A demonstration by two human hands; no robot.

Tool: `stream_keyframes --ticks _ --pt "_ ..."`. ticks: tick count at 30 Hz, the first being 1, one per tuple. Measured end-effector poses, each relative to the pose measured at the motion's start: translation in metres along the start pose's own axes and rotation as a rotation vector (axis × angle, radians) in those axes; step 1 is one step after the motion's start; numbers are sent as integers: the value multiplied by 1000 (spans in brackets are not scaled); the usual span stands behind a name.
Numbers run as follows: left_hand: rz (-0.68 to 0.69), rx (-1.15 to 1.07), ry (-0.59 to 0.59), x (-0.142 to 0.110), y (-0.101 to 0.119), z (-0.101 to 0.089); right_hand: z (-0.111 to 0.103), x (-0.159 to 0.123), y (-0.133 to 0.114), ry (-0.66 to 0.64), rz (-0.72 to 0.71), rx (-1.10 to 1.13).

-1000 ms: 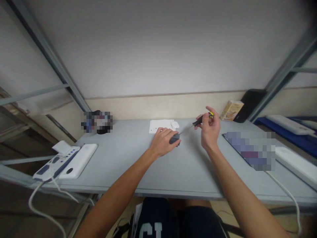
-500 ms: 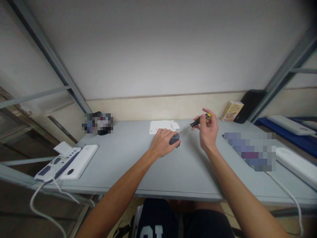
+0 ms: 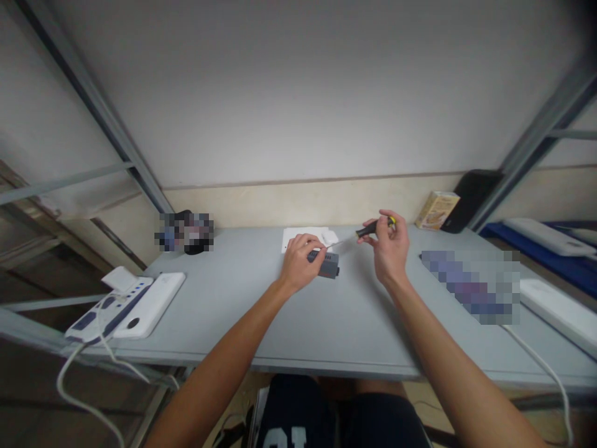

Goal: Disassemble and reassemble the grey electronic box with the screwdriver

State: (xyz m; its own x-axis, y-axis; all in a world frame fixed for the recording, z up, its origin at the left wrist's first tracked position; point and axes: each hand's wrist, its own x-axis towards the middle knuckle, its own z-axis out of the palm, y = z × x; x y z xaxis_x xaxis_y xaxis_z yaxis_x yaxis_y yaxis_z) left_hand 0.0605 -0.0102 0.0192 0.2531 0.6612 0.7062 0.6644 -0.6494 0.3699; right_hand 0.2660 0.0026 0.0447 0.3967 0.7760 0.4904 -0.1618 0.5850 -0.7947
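A small dark grey block with a row of slots along its top edge point(image 3: 330, 266) sits on the desk in front of me. My left hand point(image 3: 298, 261) is over its left end, thumb and index finger pinched together at the tip of a screwdriver point(image 3: 368, 230). Whether a small part is also between those fingertips I cannot tell. To the right, my right hand point(image 3: 390, 246) grips the black and yellow handle, with the thin shaft slanting down left above the block.
Behind the block lies a white sheet point(image 3: 291, 235) with a small white object point(image 3: 330, 238). A power strip point(image 3: 112, 308) and a white flat device point(image 3: 152, 308) are at the left. A yellow box point(image 3: 437, 210) leans near a black case point(image 3: 473, 202) at the back right.
My left hand has shifted slightly left, uncovering more of the block, and its fingertips now meet at the screwdriver tip. The screwdriver and right hand have moved slightly left.
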Motion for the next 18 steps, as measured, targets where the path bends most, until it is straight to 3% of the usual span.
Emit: stream_keyframes --ticks 14,18 --pt "2 -121 -8 3 -15 -2 1 -2 10 9 80 36" --pt "-88 -109 97 9 -30 -10 0 -1 13 41 129 44"
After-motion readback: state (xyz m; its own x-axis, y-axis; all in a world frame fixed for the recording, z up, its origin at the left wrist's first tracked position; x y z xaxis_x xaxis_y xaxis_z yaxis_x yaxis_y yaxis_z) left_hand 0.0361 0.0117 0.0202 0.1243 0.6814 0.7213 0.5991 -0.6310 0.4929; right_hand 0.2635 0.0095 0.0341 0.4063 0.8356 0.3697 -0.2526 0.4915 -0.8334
